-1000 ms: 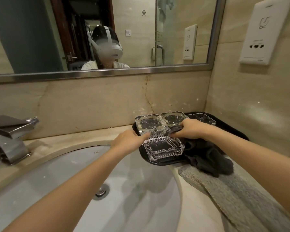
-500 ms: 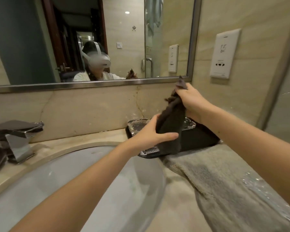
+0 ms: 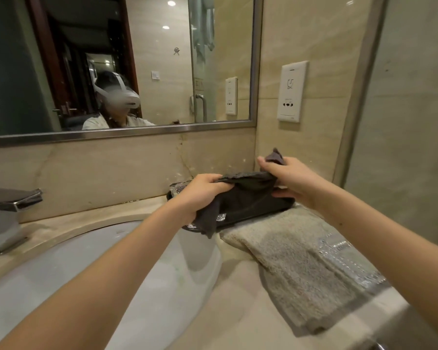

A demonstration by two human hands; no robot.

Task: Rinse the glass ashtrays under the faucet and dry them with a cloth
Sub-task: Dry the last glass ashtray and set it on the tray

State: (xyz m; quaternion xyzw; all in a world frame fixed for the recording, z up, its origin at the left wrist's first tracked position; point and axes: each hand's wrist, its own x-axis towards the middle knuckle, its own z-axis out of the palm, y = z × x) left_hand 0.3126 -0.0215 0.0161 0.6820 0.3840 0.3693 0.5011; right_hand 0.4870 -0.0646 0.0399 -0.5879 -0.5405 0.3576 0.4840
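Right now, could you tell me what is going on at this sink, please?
A person stands at the bathroom counter, holding a dark cloth stretched between both hands: the left hand grips one end and the right hand the other. The cloth hangs over a black tray of glass ashtrays, mostly hidden. No ashtray is held. A grey towel lies alongside.

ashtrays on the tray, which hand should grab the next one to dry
Left, probably. The left hand holds the dark cloth right beside the visible ashtray at the tray's near end; the right hand grips the cloth's far end.
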